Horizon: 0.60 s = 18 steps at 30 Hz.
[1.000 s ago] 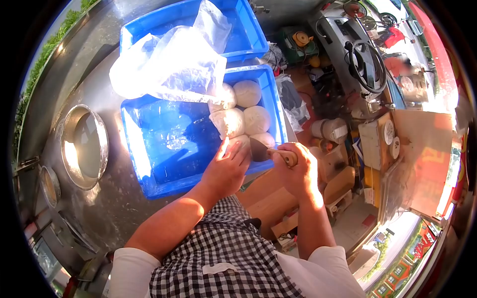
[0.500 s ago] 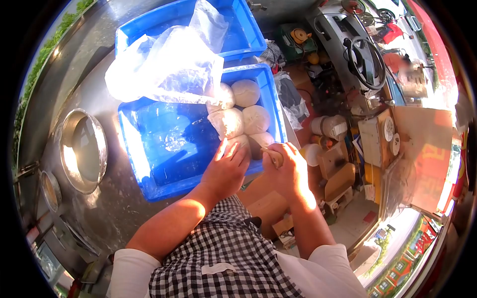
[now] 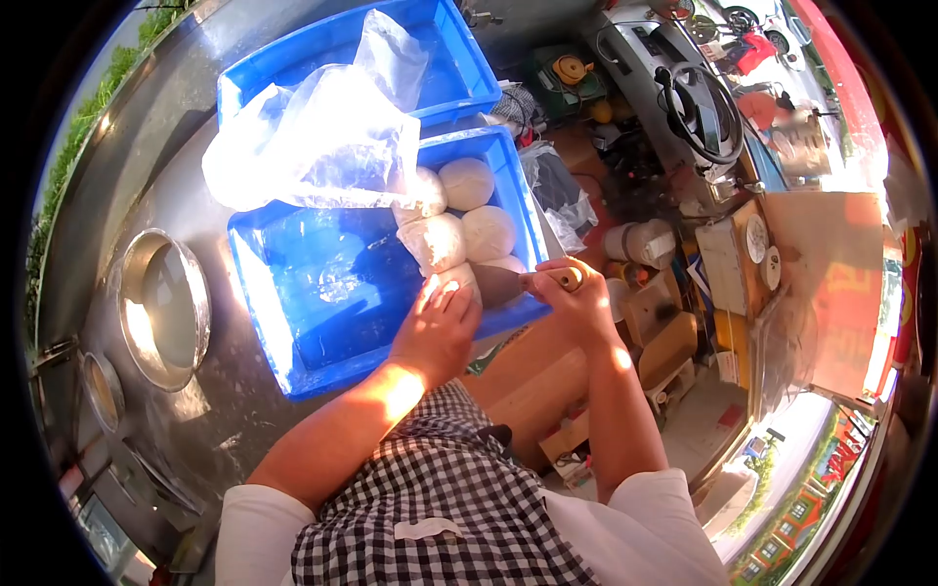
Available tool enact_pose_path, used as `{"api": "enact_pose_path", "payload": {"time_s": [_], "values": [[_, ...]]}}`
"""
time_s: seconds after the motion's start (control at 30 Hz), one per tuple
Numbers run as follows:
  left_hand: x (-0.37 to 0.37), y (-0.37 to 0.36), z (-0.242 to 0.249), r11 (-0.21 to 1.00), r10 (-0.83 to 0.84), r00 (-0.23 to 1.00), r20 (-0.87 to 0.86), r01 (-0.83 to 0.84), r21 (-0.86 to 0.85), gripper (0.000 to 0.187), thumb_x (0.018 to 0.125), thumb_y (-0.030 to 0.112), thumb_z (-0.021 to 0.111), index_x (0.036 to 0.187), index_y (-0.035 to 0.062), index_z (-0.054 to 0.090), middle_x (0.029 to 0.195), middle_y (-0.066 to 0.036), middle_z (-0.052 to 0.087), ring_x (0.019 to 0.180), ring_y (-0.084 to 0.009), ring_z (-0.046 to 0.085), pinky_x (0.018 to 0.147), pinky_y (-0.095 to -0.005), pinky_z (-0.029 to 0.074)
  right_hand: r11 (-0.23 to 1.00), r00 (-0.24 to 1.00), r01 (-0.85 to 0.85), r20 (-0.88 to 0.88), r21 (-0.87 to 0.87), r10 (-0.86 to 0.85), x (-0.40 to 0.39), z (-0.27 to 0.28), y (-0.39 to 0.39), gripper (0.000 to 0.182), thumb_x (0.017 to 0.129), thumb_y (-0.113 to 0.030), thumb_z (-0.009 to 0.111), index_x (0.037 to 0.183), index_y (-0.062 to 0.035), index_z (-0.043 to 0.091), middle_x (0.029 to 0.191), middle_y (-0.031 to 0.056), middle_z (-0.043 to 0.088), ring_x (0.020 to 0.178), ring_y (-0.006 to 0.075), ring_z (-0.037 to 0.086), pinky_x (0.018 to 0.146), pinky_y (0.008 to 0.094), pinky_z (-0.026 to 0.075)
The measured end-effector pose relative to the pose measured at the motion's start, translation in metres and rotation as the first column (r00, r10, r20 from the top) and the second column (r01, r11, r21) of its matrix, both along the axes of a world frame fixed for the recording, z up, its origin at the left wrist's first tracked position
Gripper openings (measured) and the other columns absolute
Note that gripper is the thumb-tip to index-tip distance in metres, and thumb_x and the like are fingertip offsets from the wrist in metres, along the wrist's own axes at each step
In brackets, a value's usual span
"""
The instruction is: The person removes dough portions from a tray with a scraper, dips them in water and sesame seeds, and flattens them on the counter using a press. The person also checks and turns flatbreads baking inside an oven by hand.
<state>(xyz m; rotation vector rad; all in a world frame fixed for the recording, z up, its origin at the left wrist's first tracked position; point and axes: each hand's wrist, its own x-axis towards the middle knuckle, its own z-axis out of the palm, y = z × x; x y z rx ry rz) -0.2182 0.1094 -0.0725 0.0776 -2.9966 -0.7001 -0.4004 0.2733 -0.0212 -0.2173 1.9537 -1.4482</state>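
In the near right part of the blue tray (image 3: 256, 293) sit several pale, round dough balls (image 3: 489, 232), pressed together in two rows. My left hand (image 3: 437, 327) curls its fingers over the nearest left dough ball (image 3: 463, 280), which it partly hides. Wrapped round a wooden handle, my right hand (image 3: 576, 298) grips a scraper (image 3: 498, 284) above the tray's right rim. Its dark metal blade points left, between the nearest balls and against the dough. A crumpled clear plastic sheet (image 3: 318, 137) overlaps the far-side balls.
A second blue tray (image 3: 479, 59) stands behind. On the metal counter (image 3: 225, 430) at left are a round metal basin (image 3: 202, 322) and a smaller bowl (image 3: 103, 391). To the right lie cardboard boxes (image 3: 650, 313), a steering wheel (image 3: 703, 112) and a wooden cabinet (image 3: 733, 264).
My right hand has shifted right and slightly up, turning the scraper so more of its blade shows. My left hand stays on the near dough ball. The view has shifted slightly.
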Motion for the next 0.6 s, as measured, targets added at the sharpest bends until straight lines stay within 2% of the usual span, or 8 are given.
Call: {"api": "enact_pose_path", "payload": {"time_s": [0.13, 0.2, 0.23, 0.33, 0.37, 0.47, 0.5, 0.6], "values": [[0.004, -0.001, 0.008, 0.999, 0.025, 1.0, 0.011, -0.025, 0.037, 0.049, 0.083, 0.023, 0.081, 0.124, 0.0027, 0.067, 0.14, -0.016, 0.06, 0.137, -0.0349, 0.056, 0.125, -0.0538, 0.036, 0.986, 0.998, -0.056, -0.002, 0.159, 0.057, -0.006, 0.008, 0.003, 0.018, 0.094, -0.015, 0.079, 0.108, -0.0035, 0.078, 0.088, 0.0034, 0.076, 0.078, 0.0103, 0.068, 0.068, 0.0267, 0.054], [0.008, -0.004, 0.009, 0.996, 0.079, 0.996, 0.033, -0.08, 0.038, 0.058, 0.084, 0.026, 0.082, 0.133, 0.002, 0.063, 0.145, -0.018, 0.059, 0.138, -0.037, 0.056, 0.124, -0.052, 0.038, 0.953, 0.997, -0.073, 0.006, 0.293, 0.074, -0.01, 0.022, 0.003, 0.022, 0.093, -0.016, 0.08, 0.109, -0.001, 0.077, 0.087, 0.0036, 0.075, 0.076, 0.0102, 0.067, 0.065, 0.0274, 0.054], [0.012, -0.003, 0.009, 0.993, 0.106, 0.993, 0.05, -0.108, 0.042, 0.063, 0.084, 0.028, 0.082, 0.137, 0.0016, 0.061, 0.147, -0.02, 0.058, 0.139, -0.038, 0.056, 0.124, -0.0511, 0.039, 0.962, 0.999, -0.053, 0.002, 0.269, 0.054, -0.012, 0.018, 0.006, 0.024, 0.092, -0.015, 0.081, 0.109, 0.0017, 0.077, 0.089, 0.0056, 0.076, 0.076, 0.0112, 0.069, 0.063, 0.0281, 0.055], [0.029, -0.002, 0.014, 0.894, 0.321, 0.92, 0.226, -0.374, 0.248, 0.086, 0.084, 0.034, 0.084, 0.154, -0.0005, 0.048, 0.154, -0.025, 0.055, 0.143, -0.0424, 0.052, 0.123, -0.0495, 0.042, 0.973, 0.996, 0.011, 0.08, 0.231, -0.03, -0.009, 0.015, 0.002, 0.025, 0.092, -0.014, 0.081, 0.11, 0.0038, 0.076, 0.092, 0.0079, 0.079, 0.078, 0.0123, 0.071, 0.066, 0.0278, 0.058], [0.031, -0.005, 0.007, 0.873, 0.327, 0.883, 0.336, -0.419, 0.25, 0.11, 0.08, 0.04, 0.089, 0.164, -0.0032, 0.032, 0.158, -0.029, 0.05, 0.147, -0.0444, 0.049, 0.122, -0.0474, 0.043, 0.975, 0.995, -0.021, 0.099, 0.221, -0.001, -0.008, 0.012, 0.0, 0.025, 0.092, -0.013, 0.081, 0.11, 0.0041, 0.076, 0.093, 0.0088, 0.079, 0.079, 0.013, 0.072, 0.067, 0.028, 0.059], [0.021, -0.01, 0.014, 0.788, 0.316, 0.811, 0.493, -0.513, 0.34, 0.123, 0.075, 0.045, 0.092, 0.167, -0.005, 0.026, 0.161, -0.03, 0.047, 0.148, -0.0433, 0.049, 0.124, -0.0452, 0.042, 0.978, 0.99, -0.09, 0.125, 0.188, 0.067, -0.015, 0.002, -0.005, 0.025, 0.093, -0.011, 0.08, 0.112, 0.0049, 0.075, 0.094, 0.0114, 0.08, 0.084, 0.0153, 0.075, 0.072, 0.0284, 0.061], [0.019, -0.011, 0.011, 0.779, 0.335, 0.793, 0.509, -0.538, 0.324, 0.135, 0.069, 0.048, 0.097, 0.169, -0.0046, 0.021, 0.163, -0.03, 0.045, 0.149, -0.0411, 0.049, 0.125, -0.0431, 0.042, 0.983, 0.986, -0.103, 0.144, 0.151, 0.081, -0.014, 0.0, -0.008, 0.024, 0.093, -0.01, 0.081, 0.111, 0.0053, 0.075, 0.096, 0.0119, 0.08, 0.085, 0.0169, 0.076, 0.074, 0.0294, 0.063], [0.022, -0.014, 0.007, 0.732, 0.32, 0.814, 0.485, -0.538, 0.419, 0.142, 0.065, 0.049, 0.1, 0.169, -0.0052, 0.02, 0.162, -0.029, 0.047, 0.15, -0.0407, 0.048, 0.125, -0.0435, 0.041, 0.987, 0.978, -0.104, 0.191, 0.119, 0.08, -0.007, 0.002, -0.012, 0.025, 0.093, -0.009, 0.081, 0.111, 0.0062, 0.075, 0.099, 0.0127, 0.079, 0.086, 0.0185, 0.077, 0.077, 0.0305, 0.065]]}}
